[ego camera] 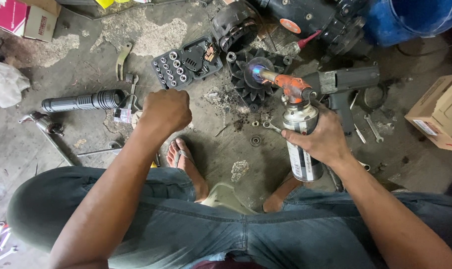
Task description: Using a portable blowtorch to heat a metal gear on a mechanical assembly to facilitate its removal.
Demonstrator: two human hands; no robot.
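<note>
Hard to make out: whatever sat inside the left hand (163, 110), curled to a fist above the floor, knuckles up, its fingers hidden underneath; no telling whether anything was gripped. Cut off at the top edge: a dark motor housing (310, 17) and a blue tub (410, 20). Cut off at the right: a cardboard box (440, 112). Partly hidden behind the torch: a grey power drill (343, 84).

Right hand (318, 139) wrapped around the silver gas canister (301, 144), fingers closed firmly about its upper half, thumb on the near side. Canister held tilted, base toward the knees, orange torch head (290, 87) on top. Brass nozzle reached away from the fingers, up and to the left, with a blue flame (257, 71) at its tip. Flame right on the hub of a black finned rotor (256, 79) lying on the concrete floor (61, 144), well apart from the fist.

Just left of the rotor, an open socket set (186, 62). Near the fist, a black cylinder (84, 101). Between the hands, a small bearing (256, 140) and a sandalled foot (183, 162).
</note>
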